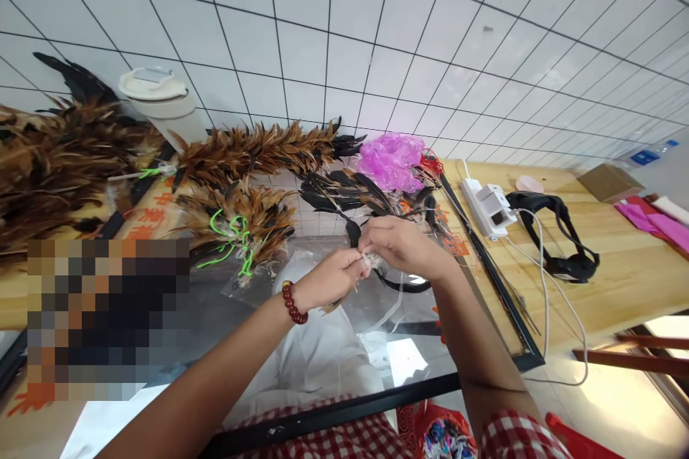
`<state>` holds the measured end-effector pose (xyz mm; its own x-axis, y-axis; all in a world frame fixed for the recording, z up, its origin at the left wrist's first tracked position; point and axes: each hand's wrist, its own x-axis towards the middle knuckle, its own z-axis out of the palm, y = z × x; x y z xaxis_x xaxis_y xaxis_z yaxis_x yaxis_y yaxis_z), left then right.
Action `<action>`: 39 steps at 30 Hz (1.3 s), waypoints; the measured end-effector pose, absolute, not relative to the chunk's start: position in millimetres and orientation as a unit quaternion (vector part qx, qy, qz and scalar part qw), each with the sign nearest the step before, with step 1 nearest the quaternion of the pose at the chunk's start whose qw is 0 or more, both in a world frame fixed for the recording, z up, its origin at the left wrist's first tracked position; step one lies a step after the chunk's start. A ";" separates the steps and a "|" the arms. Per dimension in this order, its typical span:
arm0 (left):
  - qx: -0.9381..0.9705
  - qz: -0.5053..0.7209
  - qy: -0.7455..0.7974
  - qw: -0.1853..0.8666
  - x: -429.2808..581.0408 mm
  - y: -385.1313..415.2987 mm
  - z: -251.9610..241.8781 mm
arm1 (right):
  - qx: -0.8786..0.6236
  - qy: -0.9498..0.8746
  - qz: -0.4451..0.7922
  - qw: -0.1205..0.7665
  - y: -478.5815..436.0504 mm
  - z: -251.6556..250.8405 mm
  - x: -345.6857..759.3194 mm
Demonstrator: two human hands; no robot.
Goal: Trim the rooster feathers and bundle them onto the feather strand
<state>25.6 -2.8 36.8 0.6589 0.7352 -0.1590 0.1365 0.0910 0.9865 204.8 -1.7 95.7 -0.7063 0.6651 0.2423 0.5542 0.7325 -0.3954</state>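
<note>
My left hand, a dark red bead bracelet on its wrist, is closed in a pinch on a small feather bundle with a pale, fluffy end. From the other side my right hand pinches the same bundle, fingertips meeting those of the left. Brown feather tips show below the left hand; the rest of the bundle is hidden by my fingers. Just beyond the hands lie loose black and brown feathers. To their left is a brown feather bunch tied with bright green string.
A long brown feather strip runs along the tiled wall, beside a white bin-like container. A feather heap fills the left. Pink plastic lies behind my hands. At right are a power strip, cables and a black strap.
</note>
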 end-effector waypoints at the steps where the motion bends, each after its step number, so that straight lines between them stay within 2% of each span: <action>1: 0.621 0.218 0.325 0.679 24.2 -3.4 37.5 | -0.319 -0.904 0.190 0.210 2.2 92.3 206.8; 4: 0.551 0.206 0.273 0.761 21.1 -4.4 38.7 | -0.311 -0.877 0.259 0.260 10.5 83.3 209.3; 9: 0.399 0.211 0.221 0.865 19.3 -5.8 43.4 | -0.328 -0.838 0.279 0.336 13.4 71.3 199.5; 16: 0.338 0.227 0.240 0.881 17.5 -2.5 48.4 | -0.363 -0.818 0.274 0.352 15.6 62.8 194.7; 20: 0.383 0.326 0.308 0.808 19.5 0.3 45.7 | -0.386 -0.832 0.231 0.324 17.0 63.2 196.9; 25: 0.369 0.434 0.384 0.726 23.5 4.6 40.7 | -0.424 -0.857 0.153 0.249 11.7 61.0 189.7; 29: 0.419 0.475 0.438 0.637 20.7 11.0 34.9 | -0.443 -0.863 0.123 0.208 3.0 61.9 181.0; 32: 0.594 0.433 0.487 0.472 15.0 12.3 31.9 | -0.436 -0.879 0.068 0.183 -3.6 67.1 175.8; 35: 0.755 0.336 0.482 0.292 11.7 6.2 32.9 | -0.446 -0.875 0.018 0.186 -8.3 72.4 173.4; 37: 0.808 0.277 0.465 0.235 11.9 -0.2 35.2 | -0.459 -0.863 0.023 0.211 -9.7 75.0 174.4; 39: 0.826 0.244 0.457 0.223 12.9 -5.4 37.5 | -0.449 -0.858 0.064 0.239 -10.1 77.2 177.1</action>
